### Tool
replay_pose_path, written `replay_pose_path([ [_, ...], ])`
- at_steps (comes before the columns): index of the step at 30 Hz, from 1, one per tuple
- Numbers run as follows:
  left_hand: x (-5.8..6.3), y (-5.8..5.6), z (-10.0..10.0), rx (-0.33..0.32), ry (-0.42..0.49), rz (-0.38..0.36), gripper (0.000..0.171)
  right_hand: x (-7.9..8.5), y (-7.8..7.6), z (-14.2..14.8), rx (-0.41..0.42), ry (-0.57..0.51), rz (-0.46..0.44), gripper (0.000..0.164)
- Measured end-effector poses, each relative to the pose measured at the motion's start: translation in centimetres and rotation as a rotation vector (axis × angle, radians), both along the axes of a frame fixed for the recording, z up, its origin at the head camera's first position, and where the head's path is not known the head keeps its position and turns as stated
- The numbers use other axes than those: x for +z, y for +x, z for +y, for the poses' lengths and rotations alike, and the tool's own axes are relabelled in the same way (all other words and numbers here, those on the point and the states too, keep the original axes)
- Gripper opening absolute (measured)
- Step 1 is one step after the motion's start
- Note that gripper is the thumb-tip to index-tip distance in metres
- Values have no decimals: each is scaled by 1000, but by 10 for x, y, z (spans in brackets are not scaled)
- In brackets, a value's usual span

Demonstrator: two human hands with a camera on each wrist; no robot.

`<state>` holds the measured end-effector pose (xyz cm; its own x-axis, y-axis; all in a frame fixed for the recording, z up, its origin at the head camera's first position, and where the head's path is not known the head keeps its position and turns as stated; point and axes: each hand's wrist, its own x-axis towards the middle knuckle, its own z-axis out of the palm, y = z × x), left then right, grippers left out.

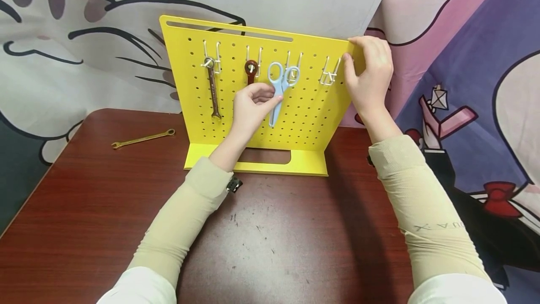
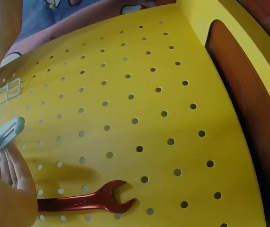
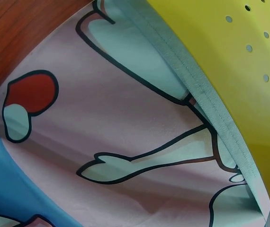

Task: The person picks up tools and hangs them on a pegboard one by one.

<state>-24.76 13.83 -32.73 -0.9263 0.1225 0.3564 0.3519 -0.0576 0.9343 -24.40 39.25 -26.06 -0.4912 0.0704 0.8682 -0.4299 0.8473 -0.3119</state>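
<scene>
My left hand (image 1: 253,107) pinches a pair of light blue scissors (image 1: 278,89) between thumb and fingers, blades down, handle rings up. The rings overlap the third white hook (image 1: 294,60) in the head view. In the left wrist view the scissors (image 2: 9,132) appear at the left edge, partly hidden by the fingers. My right hand (image 1: 371,72) grips the upper right corner of the yellow pegboard (image 1: 261,128), thumb on its front. Left of the scissors, a red wrench (image 1: 251,68) hangs on a hook, its lower end (image 2: 111,198) showing in the left wrist view.
A dark metal wrench (image 1: 213,90) hangs on the leftmost hook. Beside the right hand, another white hook (image 1: 329,78) holds nothing. A gold wrench (image 1: 143,139) lies on the brown table (image 1: 270,238), left of the board's base (image 1: 308,165). Printed fabric (image 1: 139,41) hangs behind.
</scene>
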Motion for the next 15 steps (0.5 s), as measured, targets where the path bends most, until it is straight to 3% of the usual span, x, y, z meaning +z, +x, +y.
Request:
replay_pose_path([
  [7,-3,-3,5,45,-20,-28,23,0,0,0,0,5,0,28],
  [15,-6,-3,8,74,-59,-13,22,1,1,-1,3,2,6,28],
])
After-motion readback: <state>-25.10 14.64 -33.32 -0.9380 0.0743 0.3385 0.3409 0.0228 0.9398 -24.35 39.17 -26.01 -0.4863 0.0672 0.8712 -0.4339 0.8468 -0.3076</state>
